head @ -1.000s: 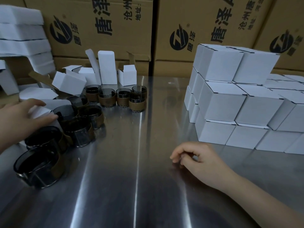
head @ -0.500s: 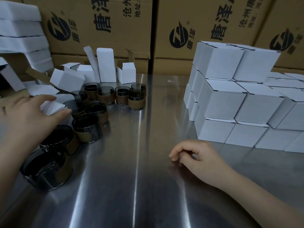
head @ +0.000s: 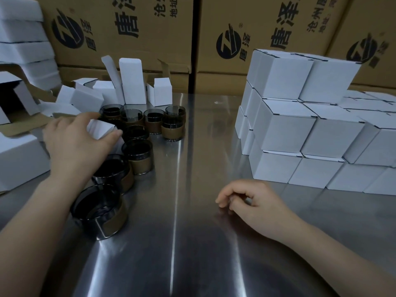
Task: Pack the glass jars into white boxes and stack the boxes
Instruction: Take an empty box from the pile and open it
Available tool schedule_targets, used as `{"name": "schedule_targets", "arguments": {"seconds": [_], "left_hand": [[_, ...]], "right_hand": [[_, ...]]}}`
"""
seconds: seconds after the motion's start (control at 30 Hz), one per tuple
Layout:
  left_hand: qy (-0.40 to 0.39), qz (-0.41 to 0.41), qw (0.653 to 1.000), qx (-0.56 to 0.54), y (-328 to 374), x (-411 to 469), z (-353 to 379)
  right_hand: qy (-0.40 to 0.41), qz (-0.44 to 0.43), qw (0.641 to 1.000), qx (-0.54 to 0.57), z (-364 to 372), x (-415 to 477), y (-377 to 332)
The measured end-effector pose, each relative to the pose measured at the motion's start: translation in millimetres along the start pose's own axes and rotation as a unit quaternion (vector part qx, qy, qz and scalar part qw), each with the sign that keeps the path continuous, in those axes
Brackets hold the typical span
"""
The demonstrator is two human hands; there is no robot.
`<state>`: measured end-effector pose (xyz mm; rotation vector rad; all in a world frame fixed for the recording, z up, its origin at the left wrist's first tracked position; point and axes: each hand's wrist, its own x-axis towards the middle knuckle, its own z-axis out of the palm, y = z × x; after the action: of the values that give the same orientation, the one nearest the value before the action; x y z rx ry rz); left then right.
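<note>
head view, left hand: the left hand is out over the jar cluster, with thumb and fingers curled round a small white box. The box sits right above the back jars, can't tell if it touches them.
head view, right hand: the right hand is parked on the bench, fingers loosely curled, nothing in it.
jars: the glass jars are dark with brown bands, all upright. They run in a ragged line from beside the left forearm back to a short row. At the right end of that row there's a two-jar stack.
in the way: the nearest jar is pretty much against the left forearm, and the hand plus box covers some of the jars behind it.
packed pile: a stack of closed white boxes on the right, three layers high, well apart from the jars.
loose boxes: behind the jars there's a tall box standing up with its flap open. A small open box is just beside it, and more are tipped over to the left.
far left: a big white box at the edge, with a pile of white slabs above it.
surface: the bench is brushed steel, shiny, with long light streaks.
room: brown cardboard cartons with a black logo and Chinese print wall off the back.
</note>
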<state>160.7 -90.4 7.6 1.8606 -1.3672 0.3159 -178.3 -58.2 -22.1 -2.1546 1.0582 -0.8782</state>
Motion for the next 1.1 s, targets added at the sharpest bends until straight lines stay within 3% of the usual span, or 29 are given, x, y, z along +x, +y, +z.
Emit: {"name": "schedule_targets", "arguments": {"seconds": [0.17,0.5,0.67,0.83,0.97,1.1], "left_hand": [[0.003,-0.018,1.000,0.007,8,0,1],[0.081,-0.044,0.986,-0.138,33,-4,-33],[0.111,0.043,0.981,-0.156,69,-10,-47],[0.106,0.195,0.956,-0.192,122,-44,-46],[0.056,0.315,0.933,-0.166,149,-77,-23],[0.034,0.381,0.913,-0.139,155,-99,0]], "right_hand": [[0.005,-0.005,1.000,0.000,0,0,-1],[0.001,0.016,1.000,0.019,-1,-1,-2],[0.006,0.029,0.999,0.039,0,0,-1],[0.036,0.062,0.984,0.164,1,4,2],[0.101,0.090,0.944,0.300,-2,11,0],[0.088,0.104,0.902,0.410,-9,14,-1]]}}
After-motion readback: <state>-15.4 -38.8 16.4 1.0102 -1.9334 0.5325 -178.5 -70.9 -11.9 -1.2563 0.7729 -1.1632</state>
